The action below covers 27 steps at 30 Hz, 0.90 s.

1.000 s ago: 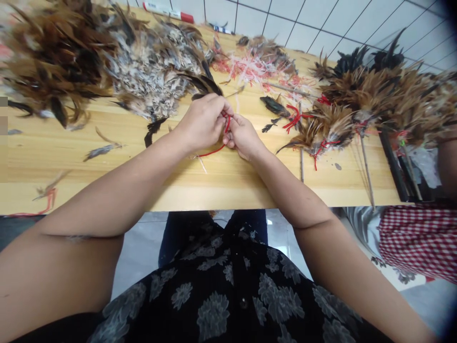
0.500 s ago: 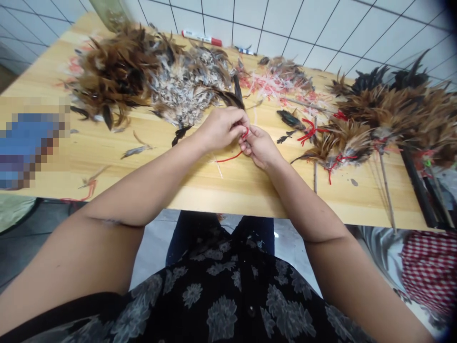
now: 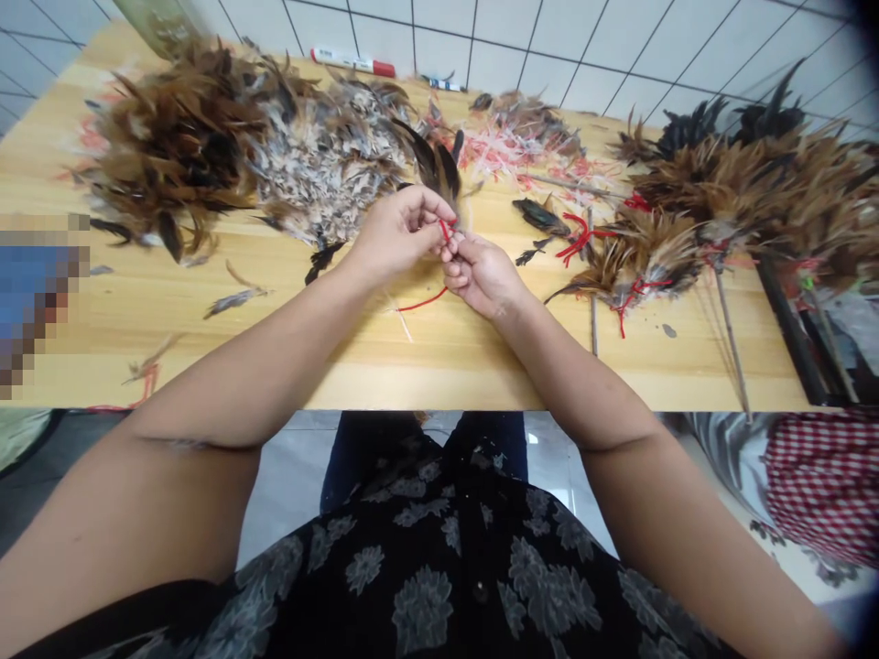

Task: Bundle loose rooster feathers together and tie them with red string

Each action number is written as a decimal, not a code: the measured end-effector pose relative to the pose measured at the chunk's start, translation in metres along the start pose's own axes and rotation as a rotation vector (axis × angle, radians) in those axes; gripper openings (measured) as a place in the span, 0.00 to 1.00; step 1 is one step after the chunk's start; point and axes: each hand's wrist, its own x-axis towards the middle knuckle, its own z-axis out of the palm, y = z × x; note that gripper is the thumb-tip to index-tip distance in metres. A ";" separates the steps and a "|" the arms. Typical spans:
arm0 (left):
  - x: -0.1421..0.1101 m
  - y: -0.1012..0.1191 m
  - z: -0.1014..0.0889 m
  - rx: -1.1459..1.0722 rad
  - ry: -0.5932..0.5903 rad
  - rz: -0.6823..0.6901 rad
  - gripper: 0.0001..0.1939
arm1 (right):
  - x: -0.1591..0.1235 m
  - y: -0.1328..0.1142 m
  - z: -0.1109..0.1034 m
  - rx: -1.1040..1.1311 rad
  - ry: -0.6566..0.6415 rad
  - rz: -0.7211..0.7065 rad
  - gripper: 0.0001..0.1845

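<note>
My left hand [image 3: 398, 233] and my right hand [image 3: 484, 273] meet over the middle of a wooden table [image 3: 439, 357]. Both are closed, pinching a red string [image 3: 424, 300] whose loose end trails down onto the wood. Dark feathers [image 3: 439, 169] stick up just behind my fingers, seemingly held with the string. A heap of grey speckled feathers [image 3: 322, 169] lies right behind my left hand.
A brown feather pile [image 3: 179, 146] sits at the far left. Feather bundles tied with red string on thin sticks [image 3: 638, 261] lie at the right, with larger dusters [image 3: 769, 192] beyond. Red and white string scraps [image 3: 522, 151] and a marker [image 3: 352, 62] lie at the back.
My hands have lifted slightly and my left fingers have shifted on the red string. The view has swung a little between frames.
</note>
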 end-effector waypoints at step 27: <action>-0.003 0.000 -0.002 0.268 0.106 0.151 0.10 | 0.008 0.013 0.006 0.244 -0.009 0.107 0.22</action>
